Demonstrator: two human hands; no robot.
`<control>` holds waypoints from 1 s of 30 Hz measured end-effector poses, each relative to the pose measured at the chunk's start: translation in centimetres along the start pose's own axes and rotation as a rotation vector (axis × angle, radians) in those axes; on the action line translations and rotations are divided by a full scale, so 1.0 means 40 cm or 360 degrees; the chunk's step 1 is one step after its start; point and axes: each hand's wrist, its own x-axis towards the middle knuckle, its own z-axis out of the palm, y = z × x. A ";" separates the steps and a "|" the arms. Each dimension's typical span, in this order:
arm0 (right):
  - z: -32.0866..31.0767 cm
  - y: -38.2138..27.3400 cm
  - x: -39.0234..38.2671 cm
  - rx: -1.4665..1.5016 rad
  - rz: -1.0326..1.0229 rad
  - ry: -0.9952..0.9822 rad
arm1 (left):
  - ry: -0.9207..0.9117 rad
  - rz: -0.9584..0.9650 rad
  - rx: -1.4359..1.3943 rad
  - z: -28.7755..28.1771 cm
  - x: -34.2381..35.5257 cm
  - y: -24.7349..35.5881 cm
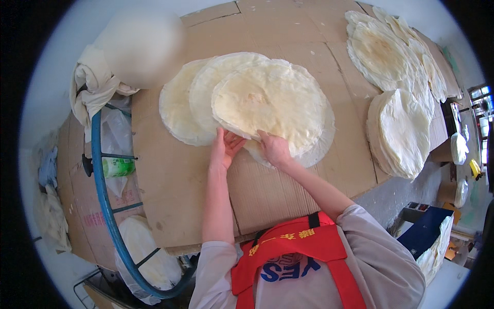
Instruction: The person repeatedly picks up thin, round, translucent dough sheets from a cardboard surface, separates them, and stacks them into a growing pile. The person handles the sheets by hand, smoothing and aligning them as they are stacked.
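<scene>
Touching sheets (272, 98) (grips (226, 148) (276, 150) partly curled, apparently)

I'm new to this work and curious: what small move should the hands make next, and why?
Perhaps lift the near edge of the top round sheets slightly: the left hand and right hand are both at that edge, with other sheets lying underneath.

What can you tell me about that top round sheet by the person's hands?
The top round sheet is thin, wrinkled and pale cream, with a yellower middle and an uneven edge. It looks like dough or some soft skin. It lies fairly flat on overlapping sheets above the cardboard. The left hand and right hand are at its near edge; whether they pinch it is unclear.
</scene>
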 end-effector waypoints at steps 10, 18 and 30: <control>-0.351 0.136 0.267 0.0247 0.0043 0.0082 | -0.0149 0.0000 0.0307 -0.052 0.035 -0.031; -0.801 -0.137 0.206 -0.0589 -0.0418 0.0384 | -0.0376 -0.0003 0.0330 0.039 -0.067 -0.059; -0.295 0.162 -0.339 -0.0363 -0.0139 -0.1167 | -0.0321 -0.0189 -0.0150 -0.026 -0.230 -0.279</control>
